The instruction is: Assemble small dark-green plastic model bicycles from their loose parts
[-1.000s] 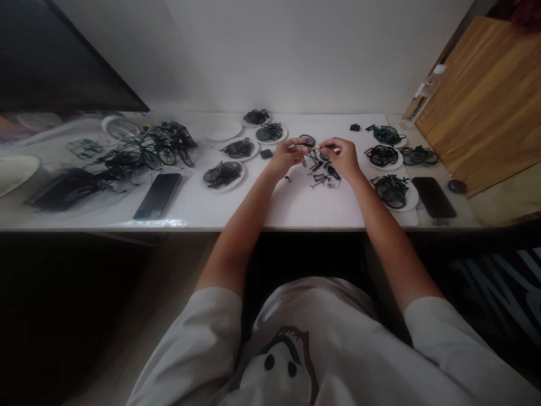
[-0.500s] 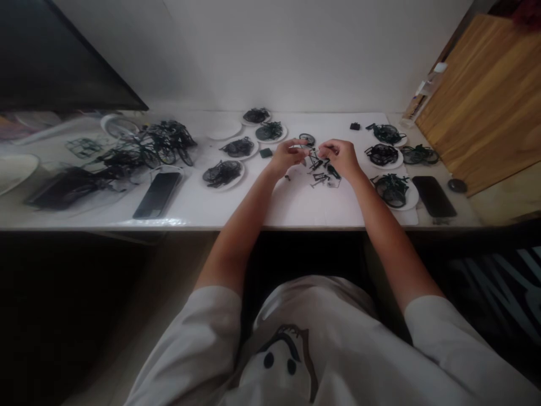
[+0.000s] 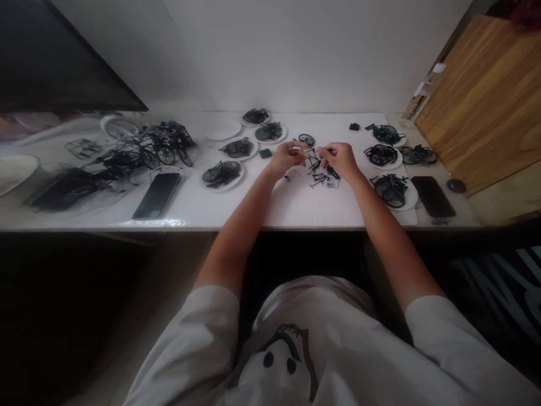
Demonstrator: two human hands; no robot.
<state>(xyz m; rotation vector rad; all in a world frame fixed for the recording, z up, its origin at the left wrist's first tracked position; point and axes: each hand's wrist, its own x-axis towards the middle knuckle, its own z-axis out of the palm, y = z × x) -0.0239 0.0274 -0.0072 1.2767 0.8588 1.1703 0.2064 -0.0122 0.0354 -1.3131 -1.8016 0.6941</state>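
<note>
Above the middle of the white work surface, my left hand has its thumb and fingertips drawn together in a pinch. My right hand faces it from a short distance, also pinching. Whatever is between the fingertips is too small and dark to name. A dark miniature bicycle frame shows in the gap between the hands; whether a finger touches it I cannot tell. Just beyond lies a small spoked wheel. Several small dark parts lie below my right hand.
White plates of dark bicycle parts stand left and right. Assembled miniature bicycles crowd the left side. Phones lie left and right. A clear bottle stands by a wooden panel. A dark green block sits near my left hand.
My right hand has shifted very slightly left, and its fingers have moved a little. My left hand stays nearly in place. The plates and loose parts look the same.
</note>
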